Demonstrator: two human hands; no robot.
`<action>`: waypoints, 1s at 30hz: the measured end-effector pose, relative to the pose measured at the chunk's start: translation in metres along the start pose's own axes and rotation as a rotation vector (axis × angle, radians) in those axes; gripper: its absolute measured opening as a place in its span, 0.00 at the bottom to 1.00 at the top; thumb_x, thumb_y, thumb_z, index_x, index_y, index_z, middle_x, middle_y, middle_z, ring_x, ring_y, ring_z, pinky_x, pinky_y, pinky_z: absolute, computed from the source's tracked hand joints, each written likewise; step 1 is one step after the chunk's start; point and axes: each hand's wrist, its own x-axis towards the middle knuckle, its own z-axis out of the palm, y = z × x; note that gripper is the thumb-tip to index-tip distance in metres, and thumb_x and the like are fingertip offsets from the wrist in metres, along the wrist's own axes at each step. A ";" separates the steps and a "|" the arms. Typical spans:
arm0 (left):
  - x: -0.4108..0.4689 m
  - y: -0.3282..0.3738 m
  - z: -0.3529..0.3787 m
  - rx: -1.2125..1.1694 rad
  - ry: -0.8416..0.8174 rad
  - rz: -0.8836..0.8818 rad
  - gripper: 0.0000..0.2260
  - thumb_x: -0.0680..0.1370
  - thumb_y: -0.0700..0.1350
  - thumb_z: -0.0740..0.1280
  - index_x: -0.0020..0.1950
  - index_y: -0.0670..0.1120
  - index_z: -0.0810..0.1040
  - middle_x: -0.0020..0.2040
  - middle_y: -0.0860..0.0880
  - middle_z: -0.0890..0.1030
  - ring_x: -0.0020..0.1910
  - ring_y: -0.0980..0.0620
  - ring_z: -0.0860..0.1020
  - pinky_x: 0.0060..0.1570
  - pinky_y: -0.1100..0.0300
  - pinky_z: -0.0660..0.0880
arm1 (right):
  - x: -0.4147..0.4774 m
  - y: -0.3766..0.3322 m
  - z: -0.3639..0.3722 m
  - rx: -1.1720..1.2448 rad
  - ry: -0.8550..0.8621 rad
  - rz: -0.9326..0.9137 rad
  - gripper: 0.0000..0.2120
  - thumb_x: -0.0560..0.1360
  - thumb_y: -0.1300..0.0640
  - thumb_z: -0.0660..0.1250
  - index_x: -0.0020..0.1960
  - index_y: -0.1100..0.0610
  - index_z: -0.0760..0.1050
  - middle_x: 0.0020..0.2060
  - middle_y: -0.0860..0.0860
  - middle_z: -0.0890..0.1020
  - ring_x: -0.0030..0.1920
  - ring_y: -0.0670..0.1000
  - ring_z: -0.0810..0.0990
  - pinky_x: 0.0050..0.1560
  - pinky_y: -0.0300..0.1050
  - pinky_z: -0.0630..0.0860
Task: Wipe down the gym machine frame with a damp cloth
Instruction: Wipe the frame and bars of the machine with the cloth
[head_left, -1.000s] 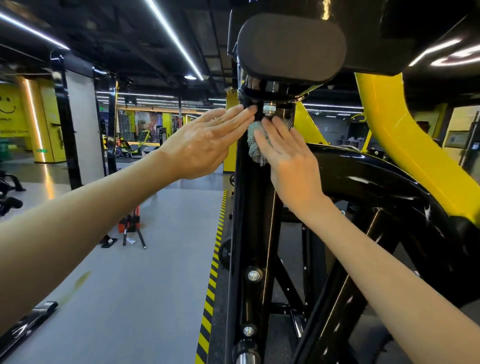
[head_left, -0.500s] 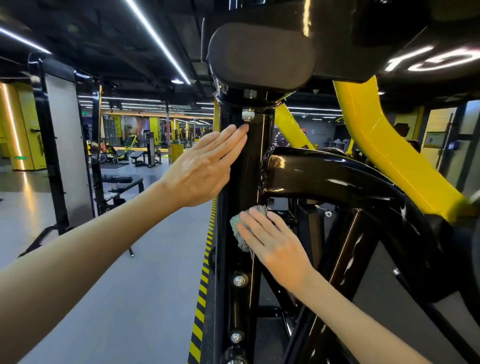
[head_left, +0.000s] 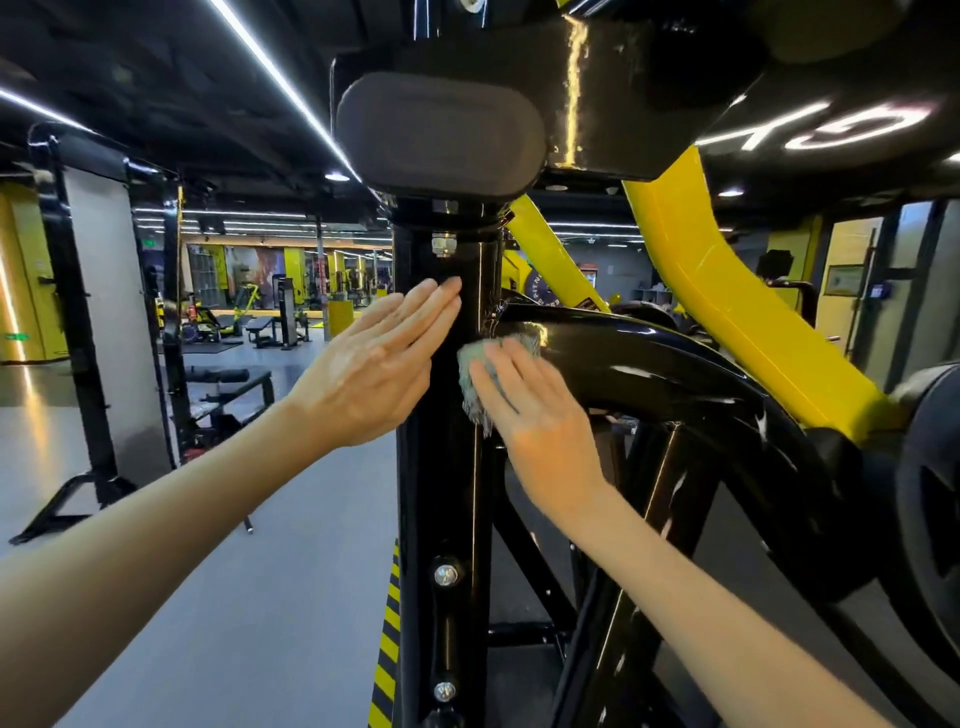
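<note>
A glossy black upright post (head_left: 441, 493) of the gym machine frame stands in the middle of the view, with a curved black arm (head_left: 649, 358) branching off to the right. My right hand (head_left: 540, 415) presses a small pale green cloth (head_left: 470, 374) flat against the post, just where the curved arm joins. Its fingers lie straight over the cloth, which is mostly hidden under them. My left hand (head_left: 379, 369) rests with straight fingers on the post's left side, slightly higher than the cloth.
A grey padded rest (head_left: 441, 130) sits on top of the post. Yellow frame beams (head_left: 727, 291) slope behind on the right. Yellow-black hazard tape (head_left: 387, 649) edges the grey floor. Benches and racks (head_left: 228, 384) stand at the left; a weight plate (head_left: 930, 483) is at the right edge.
My right hand slid the cloth down the post from under the pad, then back up to the curved arm's joint. My left hand stayed on the post's left side.
</note>
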 end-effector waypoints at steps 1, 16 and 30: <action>0.001 0.006 0.002 0.003 -0.001 0.014 0.26 0.80 0.43 0.53 0.79 0.37 0.59 0.80 0.41 0.57 0.79 0.44 0.57 0.77 0.51 0.52 | -0.014 0.000 0.001 -0.021 -0.017 -0.035 0.21 0.76 0.66 0.57 0.67 0.63 0.74 0.66 0.61 0.76 0.68 0.59 0.74 0.70 0.54 0.69; 0.015 0.033 0.022 -0.022 0.026 0.028 0.26 0.80 0.41 0.56 0.79 0.39 0.59 0.80 0.43 0.58 0.79 0.45 0.55 0.76 0.54 0.50 | -0.010 0.054 -0.014 0.073 -0.032 0.028 0.23 0.73 0.67 0.63 0.69 0.63 0.73 0.66 0.60 0.76 0.69 0.59 0.73 0.72 0.55 0.65; 0.015 0.042 0.026 0.005 0.072 -0.006 0.25 0.81 0.43 0.56 0.78 0.37 0.60 0.79 0.41 0.58 0.79 0.44 0.56 0.76 0.50 0.54 | -0.039 0.040 -0.005 0.027 -0.054 -0.030 0.22 0.76 0.67 0.56 0.68 0.62 0.73 0.67 0.59 0.76 0.69 0.59 0.73 0.73 0.55 0.64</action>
